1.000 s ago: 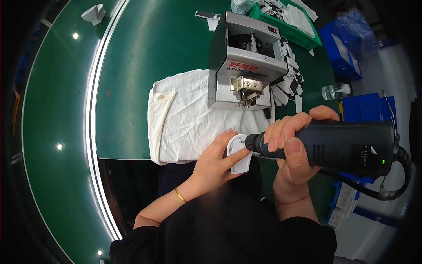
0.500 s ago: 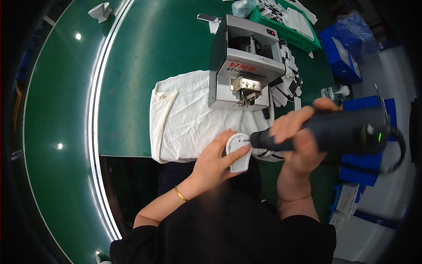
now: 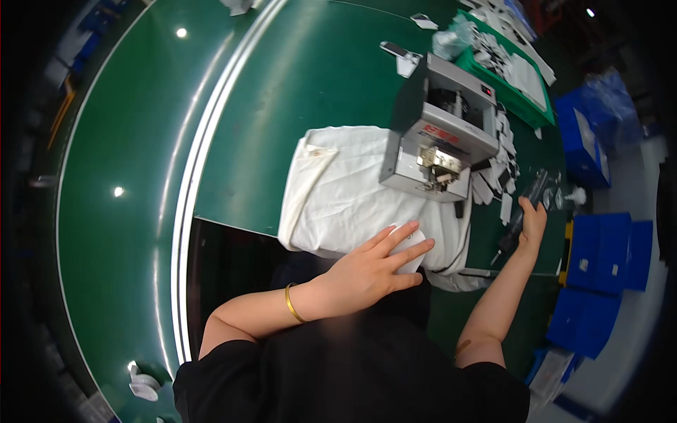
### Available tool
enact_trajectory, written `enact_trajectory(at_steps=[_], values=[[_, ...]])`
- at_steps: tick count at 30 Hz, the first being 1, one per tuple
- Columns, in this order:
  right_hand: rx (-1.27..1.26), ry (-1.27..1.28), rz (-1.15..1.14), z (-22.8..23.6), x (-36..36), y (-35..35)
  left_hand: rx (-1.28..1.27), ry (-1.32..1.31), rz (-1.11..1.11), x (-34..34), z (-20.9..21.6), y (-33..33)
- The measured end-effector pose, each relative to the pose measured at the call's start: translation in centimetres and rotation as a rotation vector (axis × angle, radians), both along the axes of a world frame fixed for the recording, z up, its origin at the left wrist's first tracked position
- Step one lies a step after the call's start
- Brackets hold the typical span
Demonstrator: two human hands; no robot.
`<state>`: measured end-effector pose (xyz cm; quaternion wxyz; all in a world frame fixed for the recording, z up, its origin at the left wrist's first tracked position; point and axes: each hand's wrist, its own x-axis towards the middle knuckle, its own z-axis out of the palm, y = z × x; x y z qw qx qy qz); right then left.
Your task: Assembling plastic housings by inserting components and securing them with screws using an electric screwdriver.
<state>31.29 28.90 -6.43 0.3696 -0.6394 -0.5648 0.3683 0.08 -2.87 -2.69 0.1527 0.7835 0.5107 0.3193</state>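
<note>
My left hand [image 3: 363, 275] lies over a small white plastic part [image 3: 412, 259] at the near edge of the white cloth [image 3: 338, 197], gripping it with the fingers across its top. Most of the part is hidden beneath that hand. Out to the right, my right hand [image 3: 534, 224] is closed around a black electric screwdriver [image 3: 537, 189], low over the right side of the green table. The screwdriver's bit points toward the table's near edge. Behind the cloth stands a grey metal screw feeder [image 3: 416, 171].
White and black plastic pieces [image 3: 498, 173] are heaped right of the feeder. A green crate [image 3: 518, 106] of similar pieces sits behind it. A clear bottle [image 3: 577, 196] and blue bins [image 3: 599, 247] are at the right. A bright strip [image 3: 204, 134] edges the left surface.
My right hand has carried the screwdriver away from the white part, outward to the right and down toward the table. My left hand has turned over the part, covering it. The view has shifted.
</note>
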Motion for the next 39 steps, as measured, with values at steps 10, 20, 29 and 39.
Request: enact_trajectory(at_steps=[10,20,29,39], values=[[0.305,-0.551,-0.09,-2.2,0.9,0.3,-0.102,-0.373,0.424,-5.5,-0.4,-3.5],[0.761,0.032,0.506,5.1,-14.1,-14.6,0.288,-0.377,1.619,-32.0,-5.2,-9.9],[0.531,0.256,1.246,2.6,-21.7,-25.6,-0.075,-0.002,1.842,-29.6,-5.1,-19.7],[0.014,0.29,1.415,1.1,-22.0,-28.0,-0.736,0.463,2.851,-11.9,0.3,-51.0]])
